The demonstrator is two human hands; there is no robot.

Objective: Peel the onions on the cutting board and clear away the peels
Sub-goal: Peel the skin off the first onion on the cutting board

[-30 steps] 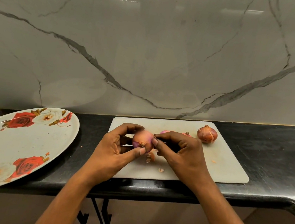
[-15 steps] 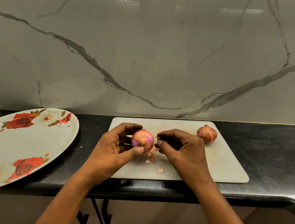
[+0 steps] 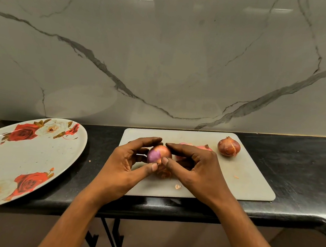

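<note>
Held onion [image 3: 159, 154]: centre of frame, over the left half of the cutting board [image 3: 251, 182]. It is partly peeled, with purple flesh bare on its left face and brown skin on the rest. Left hand [image 3: 127, 165] grips it, fingers curled over the top and thumb under the near side. Right hand [image 3: 198, 165] is also on it, forefinger across the top and thumb tip pinching at the root end. Below the hands a clump of brown peel [image 3: 164, 173] lies on the board, with a small scrap [image 3: 177, 186] nearer the front edge. Behind the right hand are pinkish onions [image 3: 204, 147], mostly hidden. Unpeeled onion [image 3: 228, 146] sits alone at the board's upper right. The board lies on a black bench [image 3: 302, 165]. Rose-patterned plate [image 3: 17, 160] at lower left, apart from the board. Grey-veined marble wall [image 3: 164, 54] behind.
</note>
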